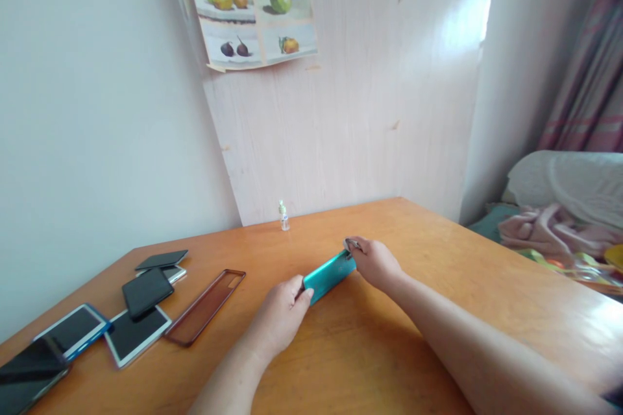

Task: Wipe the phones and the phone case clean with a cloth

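Note:
A shiny teal phone [329,277] is held tilted just above the wooden table, its back partly facing me. My left hand [282,311] is closed on its near left end, with the thumb lying on the edge. At the far right end, by the camera lenses, my right hand [377,264] is closed around a small whitish-grey piece [349,244], which looks thin and is mostly hidden by the fingers. That piece touches or nearly touches the phone. Left of my left hand, a clear brownish phone case [208,307] lies on the table.
Several phones and tablets lie at the left, among them a dark phone [147,292], a white-framed device [137,335] and a blue-edged one [76,331]. A small clear bottle [284,217] stands at the table's back edge. Fruit pictures [253,19] hang on the wall.

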Available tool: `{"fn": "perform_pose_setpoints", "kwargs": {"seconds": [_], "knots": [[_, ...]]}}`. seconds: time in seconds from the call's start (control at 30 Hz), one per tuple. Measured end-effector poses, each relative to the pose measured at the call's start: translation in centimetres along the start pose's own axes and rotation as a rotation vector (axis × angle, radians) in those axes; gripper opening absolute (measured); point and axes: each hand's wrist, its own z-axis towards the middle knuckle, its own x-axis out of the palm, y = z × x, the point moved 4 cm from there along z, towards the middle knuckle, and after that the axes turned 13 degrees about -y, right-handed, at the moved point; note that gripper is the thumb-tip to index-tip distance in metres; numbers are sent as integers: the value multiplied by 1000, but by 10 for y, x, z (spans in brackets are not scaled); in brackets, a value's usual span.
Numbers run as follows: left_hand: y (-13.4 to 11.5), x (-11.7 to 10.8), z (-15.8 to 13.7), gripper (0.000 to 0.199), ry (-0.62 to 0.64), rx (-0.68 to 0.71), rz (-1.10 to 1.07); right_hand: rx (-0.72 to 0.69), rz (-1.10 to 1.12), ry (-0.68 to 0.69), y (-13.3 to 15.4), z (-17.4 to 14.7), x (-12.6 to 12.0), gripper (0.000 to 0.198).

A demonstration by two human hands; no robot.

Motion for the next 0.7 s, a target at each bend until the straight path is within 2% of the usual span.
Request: {"fn": "perform_pose_setpoints", "kwargs": {"seconds": [0.1,0.23,0.3,0.37,0.47,0.53,0.6,0.7], "knots": [[0,1,0,28,-9,0,4,-33,32,25,2,-4,6,30],[-4,0,0,22,-6,12,-62,-247,223,238,34,-40,30,40],[-7,0,0,20,-3,28,-113,-307,232,313,44,-51,35,42],[-6,0,0,21,-4,22,-96,-269,149,273,39,-45,31,41],[-2,0,0,26,-4,7,-8,-106,6,84,14,-17,12,35],[0,1,0,28,-4,12,14,-31,-60,21,-1,-1,2,32],[1,1,0,28,-8,12,17,-14,-98,7,-6,5,-1,31],[-1,1,0,27,-9,4,6,-104,-40,93,7,-10,10,36]]}}
